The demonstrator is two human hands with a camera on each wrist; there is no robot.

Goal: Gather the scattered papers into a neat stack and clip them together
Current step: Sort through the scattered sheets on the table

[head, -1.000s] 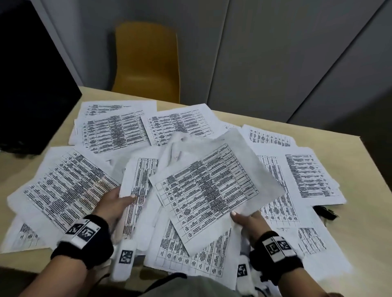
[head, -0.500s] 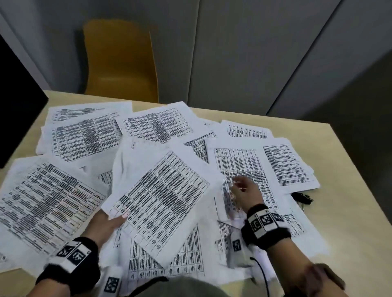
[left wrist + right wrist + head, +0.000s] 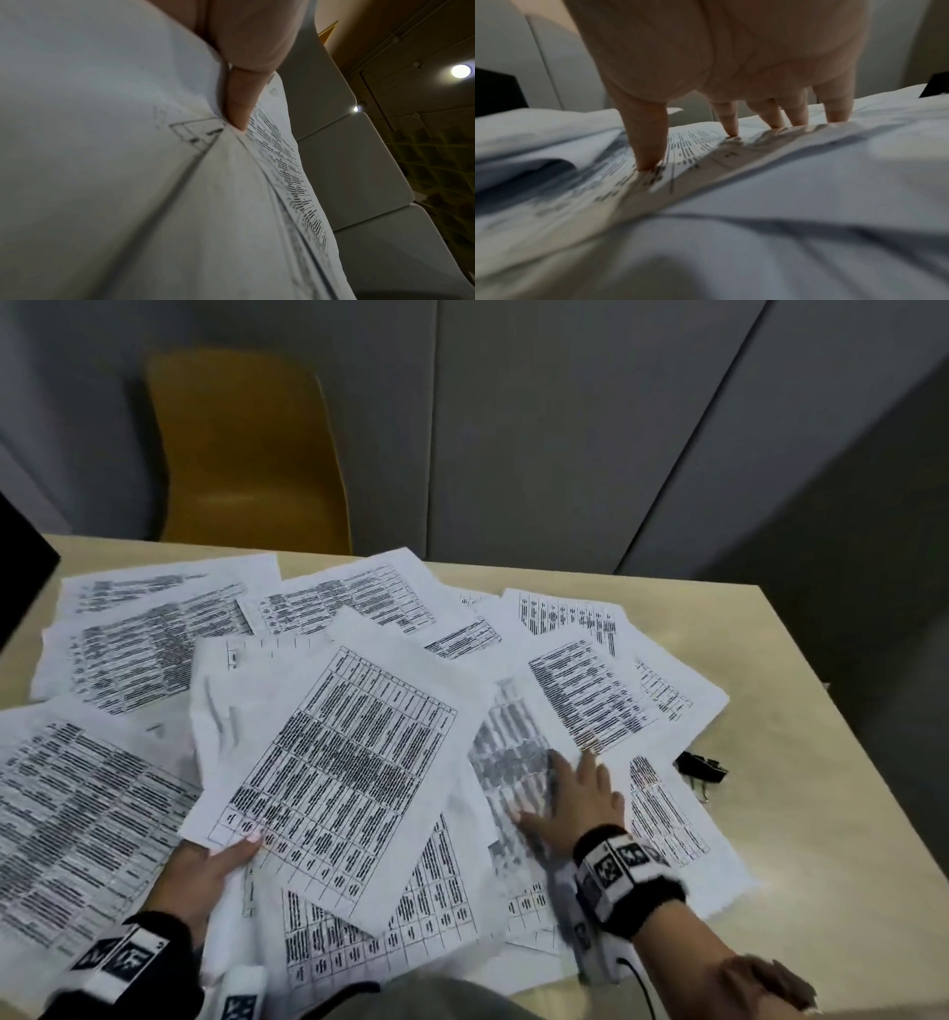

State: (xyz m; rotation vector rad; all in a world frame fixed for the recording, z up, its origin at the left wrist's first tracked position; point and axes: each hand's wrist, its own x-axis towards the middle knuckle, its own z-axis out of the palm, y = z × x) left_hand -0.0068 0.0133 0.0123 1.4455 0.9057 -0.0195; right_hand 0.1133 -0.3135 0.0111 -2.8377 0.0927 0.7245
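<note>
Thumb [image 3: 240, 105] presses printed papers [image 3: 180, 203], apparently several sheets.

Matt, slightly crumpled printed papers [image 3: 354, 762] cover a smooth pale wood-look surface [image 3: 821, 839]; black binder clip [image 3: 701, 766]; smooth yellow plastic chair [image 3: 246, 454].

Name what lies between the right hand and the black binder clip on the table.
In the head view, a printed sheet lies between the right hand and the binder clip.

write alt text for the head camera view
A person's left hand grips a bundle of printed sheets while the right hand presses flat on loose papers covering a table. A black binder clip lies nearby.
</note>
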